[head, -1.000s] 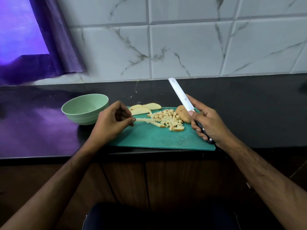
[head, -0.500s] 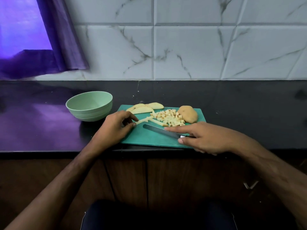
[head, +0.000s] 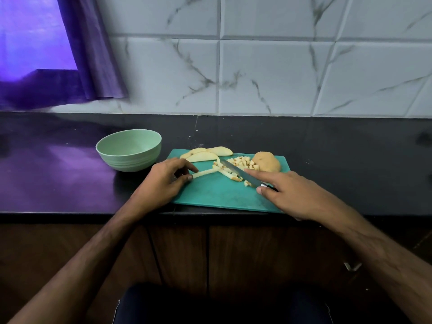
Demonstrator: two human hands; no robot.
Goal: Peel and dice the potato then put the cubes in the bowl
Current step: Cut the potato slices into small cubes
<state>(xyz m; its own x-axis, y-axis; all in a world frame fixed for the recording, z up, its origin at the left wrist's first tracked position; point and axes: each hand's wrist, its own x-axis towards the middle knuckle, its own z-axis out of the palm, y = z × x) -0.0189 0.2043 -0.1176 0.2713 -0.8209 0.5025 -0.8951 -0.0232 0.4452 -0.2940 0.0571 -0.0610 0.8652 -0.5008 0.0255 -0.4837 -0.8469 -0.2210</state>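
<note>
A teal cutting board (head: 217, 195) lies on the black counter. My left hand (head: 163, 181) pinches the near end of a long potato strip (head: 205, 173). My right hand (head: 289, 192) grips a knife (head: 238, 172) by the handle, forefinger laid along the blade, which rests across more strips (head: 230, 175). A pile of small potato cubes (head: 243, 163) sits behind the blade. An uncut potato piece (head: 267, 162) lies at the board's far right. Peeled slices (head: 205, 154) lie at the far left of the board. The pale green bowl (head: 129, 152) stands left of the board.
A marbled tile wall (head: 257, 73) rises behind the counter (head: 350, 160). A purple curtain (head: 91, 54) hangs at the upper left. Wooden cabinet doors (head: 177, 258) run below the counter's front edge.
My right hand brought the knife down from pointing up in the air and moved its blade onto the potato strips. My left hand stayed at the strip's end.
</note>
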